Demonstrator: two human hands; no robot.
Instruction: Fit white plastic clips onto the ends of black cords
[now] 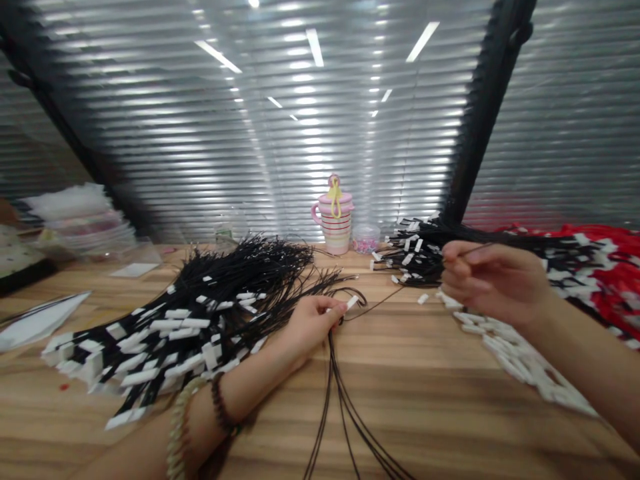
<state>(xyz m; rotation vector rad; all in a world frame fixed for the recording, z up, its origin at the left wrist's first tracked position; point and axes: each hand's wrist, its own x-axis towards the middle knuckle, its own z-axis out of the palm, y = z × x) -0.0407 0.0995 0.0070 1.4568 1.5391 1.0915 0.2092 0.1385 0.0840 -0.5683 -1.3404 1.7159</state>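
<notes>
Your left hand [313, 327] pinches black wires [331, 353] beside a white tab [353, 302], their length running toward the near edge of the bench [425, 400], while your right hand [493, 280], raised rightward, pinches a dark strand [477, 249].

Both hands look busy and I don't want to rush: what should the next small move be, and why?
I'd probably ease the right hand outward to draw the strand snug, left hand holding firm. The left hand pinches a white tab where black cords gather, and the strand runs from there toward the raised right hand, which seems to pinch it.
</notes>
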